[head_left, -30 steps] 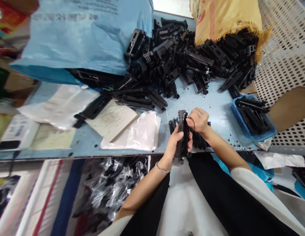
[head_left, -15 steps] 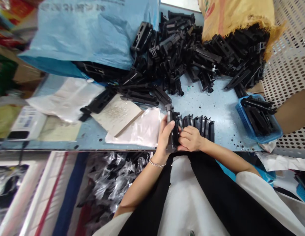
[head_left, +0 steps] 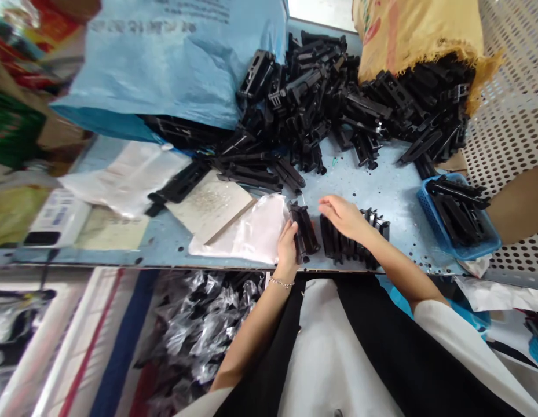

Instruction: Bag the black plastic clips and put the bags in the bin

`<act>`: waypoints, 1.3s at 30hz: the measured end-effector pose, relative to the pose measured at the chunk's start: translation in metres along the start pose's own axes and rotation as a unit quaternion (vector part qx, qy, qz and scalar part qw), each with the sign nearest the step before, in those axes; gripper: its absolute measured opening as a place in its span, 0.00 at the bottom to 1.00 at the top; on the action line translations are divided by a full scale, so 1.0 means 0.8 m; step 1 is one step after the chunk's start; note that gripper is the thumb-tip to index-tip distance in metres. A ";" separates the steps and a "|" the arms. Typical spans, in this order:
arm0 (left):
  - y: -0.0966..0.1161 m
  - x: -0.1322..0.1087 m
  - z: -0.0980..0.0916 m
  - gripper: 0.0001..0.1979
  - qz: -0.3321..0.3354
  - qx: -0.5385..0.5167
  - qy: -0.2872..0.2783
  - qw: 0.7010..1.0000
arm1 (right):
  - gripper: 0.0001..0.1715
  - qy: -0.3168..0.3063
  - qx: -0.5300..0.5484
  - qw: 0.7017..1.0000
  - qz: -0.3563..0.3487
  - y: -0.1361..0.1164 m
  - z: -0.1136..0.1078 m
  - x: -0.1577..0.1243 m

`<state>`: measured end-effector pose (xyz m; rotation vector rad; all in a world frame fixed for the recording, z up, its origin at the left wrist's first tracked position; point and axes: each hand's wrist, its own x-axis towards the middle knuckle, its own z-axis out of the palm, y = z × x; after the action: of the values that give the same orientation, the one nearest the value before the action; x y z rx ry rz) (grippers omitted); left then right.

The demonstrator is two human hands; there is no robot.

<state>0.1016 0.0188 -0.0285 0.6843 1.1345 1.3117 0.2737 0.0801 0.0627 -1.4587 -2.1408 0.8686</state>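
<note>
My left hand (head_left: 288,243) has its fingers and thumb against the left side of a black plastic part (head_left: 307,234) near the table's front edge; the far fingers are partly hidden behind it. Just to the right, a row of similar black parts (head_left: 336,243) stands side by side along the edge. Over this row hovers my right hand (head_left: 341,213), its fingers stretched out to the left with nothing seen in them. The right forearm covers some of the row.
A large heap of black parts (head_left: 307,98) spreads between a blue sack (head_left: 173,63) and a yellow sack (head_left: 416,35). A blue basket (head_left: 477,252) with parts stands at the right. Left lie a beige board (head_left: 216,205) and plastic bags (head_left: 246,237).
The black part that was lifted in both hands is now down at the table edge, left of the row. My right hand has let go and moved up and right.
</note>
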 end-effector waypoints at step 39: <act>0.122 0.007 -0.162 0.22 0.257 0.580 -0.049 0.771 | 0.25 -0.194 0.722 0.649 0.144 -0.046 0.132 -0.032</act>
<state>-0.0555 0.0166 0.0131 2.0657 1.7076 0.8272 0.1911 0.0184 0.0121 -0.6388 -0.6249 2.3351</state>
